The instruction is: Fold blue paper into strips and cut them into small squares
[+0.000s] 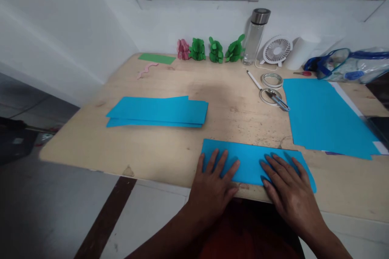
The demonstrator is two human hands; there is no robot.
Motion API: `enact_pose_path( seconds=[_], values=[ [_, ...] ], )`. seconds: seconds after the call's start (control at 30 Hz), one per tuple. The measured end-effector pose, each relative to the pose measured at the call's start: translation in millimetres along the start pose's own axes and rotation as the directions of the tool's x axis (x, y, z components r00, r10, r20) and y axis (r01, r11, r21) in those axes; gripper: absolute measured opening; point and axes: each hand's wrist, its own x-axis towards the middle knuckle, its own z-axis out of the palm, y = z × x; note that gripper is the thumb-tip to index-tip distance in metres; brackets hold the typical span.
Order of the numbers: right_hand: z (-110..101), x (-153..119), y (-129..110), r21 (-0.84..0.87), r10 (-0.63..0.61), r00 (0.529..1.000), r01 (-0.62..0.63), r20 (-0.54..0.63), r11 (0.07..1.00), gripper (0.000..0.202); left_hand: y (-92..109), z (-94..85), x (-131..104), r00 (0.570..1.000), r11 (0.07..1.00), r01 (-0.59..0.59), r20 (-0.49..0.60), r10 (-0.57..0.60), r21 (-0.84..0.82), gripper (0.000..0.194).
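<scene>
A blue strip of paper [247, 160] lies flat along the table's front edge, and both hands rest on it. My left hand [214, 182] presses its left end with the fingers spread. Over the right end, my right hand [287, 184] lies flat, its fingers stretched toward the back left. To the left on the table is a small pile of blue paper strips [158, 111], slightly fanned out. Larger blue sheets [328, 117] lie at the right with a white edge showing beneath.
Paper figures, one pink [183, 49] and several green [216, 50], stand along the wall. Beside them are a glass bottle [255, 38], a small white fan [277, 50] and a clear pouch [358, 64]. Thread snips [276, 99], tape rolls [272, 81] and a pen [254, 79] lie nearer.
</scene>
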Motion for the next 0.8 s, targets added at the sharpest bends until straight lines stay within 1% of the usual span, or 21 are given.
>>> enact_pose_path(
  seconds=[0.1, 0.17, 0.27, 0.33, 0.4, 0.5, 0.57, 0.63, 0.7, 0.8],
  values=[
    [-1.4, -0.2, -0.9, 0.007, 0.027, 1.0, -0.027, 0.016, 1.0, 0.039, -1.0, 3.1, -0.4, 1.0, 1.0, -0.004, -0.005, 0.004, -0.006, 0.058],
    [-3.8, 1.5, -6.8, 0.004, 0.046, 0.999, -0.046, 0.016, 0.999, 0.038, -1.9, 5.4, -1.2, 1.0, 1.0, -0.012, 0.0, 0.012, -0.012, 0.061],
    [-5.1, 7.5, -26.8, 0.019, 0.05, 0.998, -0.05, 0.023, 0.999, 0.037, -3.0, 8.3, -2.6, 0.999, 0.999, -0.04, -0.004, 0.04, -0.004, 0.067],
    [-1.3, 12.4, -44.5, 0.063, 0.021, 0.999, -0.023, 0.039, 0.998, 0.037, -3.3, 9.4, -3.0, 0.998, 0.998, -0.059, -0.01, 0.059, 0.009, 0.07],
    [5.5, 15.7, -60.2, 0.107, -0.001, 1.0, -0.002, 0.025, 0.994, 0.036, -3.3, 10.0, -3.1, 0.998, 0.997, -0.069, -0.007, 0.069, 0.016, 0.072],
    [13.8, 15.0, -71.3, 0.115, -0.015, 1.0, 0.014, 0.006, 0.993, 0.038, -2.8, 10.6, -2.8, 0.997, 0.997, -0.076, 0.008, 0.076, 0.027, 0.076],
    [12.9, 10.5, -68.7, 0.092, -0.044, 0.998, 0.041, 0.035, 0.995, 0.039, -2.3, 10.9, -2.7, 0.997, 0.996, -0.081, 0.013, 0.08, 0.033, 0.08],
    [6.1, 3.0, -59.7, 0.062, -0.076, 0.993, 0.07, 0.085, 0.996, 0.04, -1.7, 10.9, -2.9, 0.997, 0.996, -0.079, 0.018, 0.078, 0.032, 0.082],
    [-3.6, -7.7, -46.9, 0.028, -0.079, 0.989, 0.076, 0.125, 0.997, 0.041, -1.1, 10.7, -3.1, 0.997, 0.997, -0.071, 0.025, 0.071, 0.027, 0.083],
    [-16.9, -31.0, -24.3, -0.019, -0.061, 0.987, 0.064, 0.146, 0.998, 0.045, -0.6, 10.2, -3.1, 0.997, 0.997, -0.068, 0.021, 0.067, 0.02, 0.082]
  ],
)
